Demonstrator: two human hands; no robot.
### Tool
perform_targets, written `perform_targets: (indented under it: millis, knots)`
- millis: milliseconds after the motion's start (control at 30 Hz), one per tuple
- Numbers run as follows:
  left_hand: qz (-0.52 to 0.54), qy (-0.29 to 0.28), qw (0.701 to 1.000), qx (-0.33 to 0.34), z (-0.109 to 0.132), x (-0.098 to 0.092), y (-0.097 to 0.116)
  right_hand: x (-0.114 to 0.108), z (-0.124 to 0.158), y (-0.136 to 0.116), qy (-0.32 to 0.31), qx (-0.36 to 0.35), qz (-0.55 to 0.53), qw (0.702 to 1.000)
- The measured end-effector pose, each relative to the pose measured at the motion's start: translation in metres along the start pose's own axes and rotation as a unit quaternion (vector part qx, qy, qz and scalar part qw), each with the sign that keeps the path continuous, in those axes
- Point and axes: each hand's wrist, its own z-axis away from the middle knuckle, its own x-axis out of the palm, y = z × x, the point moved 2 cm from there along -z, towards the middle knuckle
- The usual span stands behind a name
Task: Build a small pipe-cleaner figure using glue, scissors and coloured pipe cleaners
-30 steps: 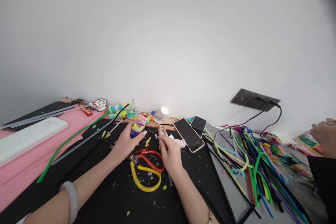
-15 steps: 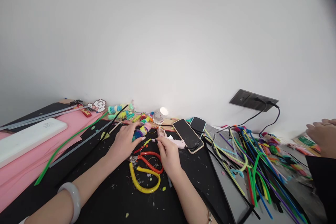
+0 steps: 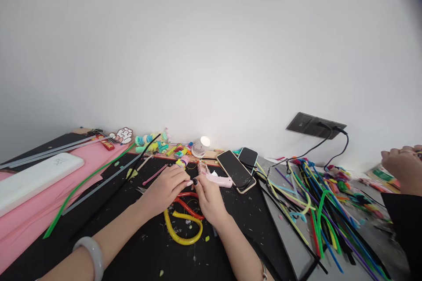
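Over the black work surface, my left hand (image 3: 170, 188) and my right hand (image 3: 210, 196) meet with their fingertips close together. Both are closed in a pinch; anything between the fingers is too small or hidden to make out. Behind my right hand lies a pale pink glue gun (image 3: 220, 180), partly covered by it. A colourful fuzzy pipe-cleaner piece (image 3: 182, 162) rests just beyond my left fingers. Below the hands is a cutting tool with a red looped handle (image 3: 189, 208) and a yellow looped handle (image 3: 183, 241); my left hand hides its middle.
A paper cup (image 3: 200, 147) and two phones, the nearer one (image 3: 235, 171) and a smaller one (image 3: 248, 158), stand at the back. Many pipe cleaners (image 3: 325, 215) spread rightwards. A white case (image 3: 42, 180) lies on pink sheets at left. Another person's hand (image 3: 401, 167) is at far right.
My left hand has left the colourful pipe-cleaner piece and come nearer and rightwards, to my right fingertips. A pink strip now shows beyond it. My right hand has hardly moved.
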Motion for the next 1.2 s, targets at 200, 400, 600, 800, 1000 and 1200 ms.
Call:
perform_targets:
  millis: [200,400,600,800,1000,1200]
  knots:
    - [-0.003,-0.01,1.0,-0.006,0.001,0.002,-0.001,0.0,0.0,0.005,0.032,0.024,0.009,0.999]
    - [0.029,-0.029,0.999,0.002,0.001,0.003,0.001,-0.002,-0.001,0.007,0.036,0.029,-0.001,0.999]
    - [0.036,0.002,0.999,-0.028,0.001,0.0,0.001,-0.005,-0.001,0.006,0.048,0.026,-0.002,0.999]
    - [0.051,0.025,0.997,-0.044,0.002,0.001,0.0,-0.005,-0.001,0.006,0.031,0.029,-0.014,0.999]
    - [0.082,0.017,0.995,-0.06,0.001,0.003,-0.001,-0.004,-0.002,0.01,0.025,0.041,-0.022,0.999]
    - [0.13,-0.011,0.987,-0.098,0.001,0.005,-0.001,-0.004,-0.002,0.009,0.028,0.046,-0.038,0.998]
